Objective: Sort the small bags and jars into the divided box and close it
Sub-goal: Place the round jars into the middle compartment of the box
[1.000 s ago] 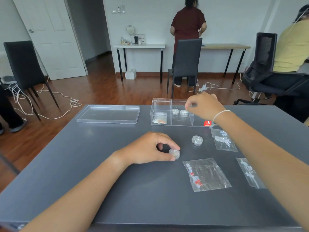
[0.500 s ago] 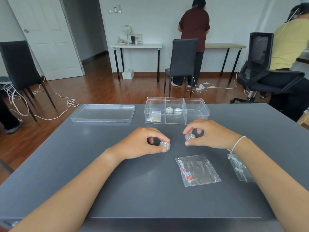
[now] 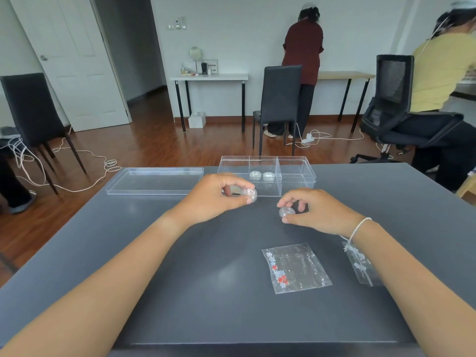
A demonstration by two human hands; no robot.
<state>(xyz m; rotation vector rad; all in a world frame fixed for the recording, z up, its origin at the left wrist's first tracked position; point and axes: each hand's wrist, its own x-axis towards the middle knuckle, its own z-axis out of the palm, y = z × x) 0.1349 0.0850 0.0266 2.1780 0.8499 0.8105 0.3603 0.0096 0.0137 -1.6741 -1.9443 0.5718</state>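
Observation:
A clear divided box (image 3: 296, 167) stands at the table's far edge, with two small jars (image 3: 261, 175) in its middle compartment. My left hand (image 3: 216, 195) pinches a small clear jar (image 3: 250, 194) lifted just in front of the box. My right hand (image 3: 311, 210) pinches another small jar (image 3: 286, 212) a little lower, to the right. A clear bag with red and white bits (image 3: 295, 267) lies flat near me. A second bag (image 3: 362, 266) is partly hidden under my right forearm. The box's left compartment is hidden behind my left hand.
The box's clear lid (image 3: 154, 180) lies upside down left of the box. The grey table (image 3: 206, 292) ends just behind the box. Beyond it are black chairs (image 3: 279, 99), cables on the wood floor and two people at desks.
Both hands have lifted their jars off the table and moved them toward the box. One second ago the right hand was at the box; it came back and took a jar.

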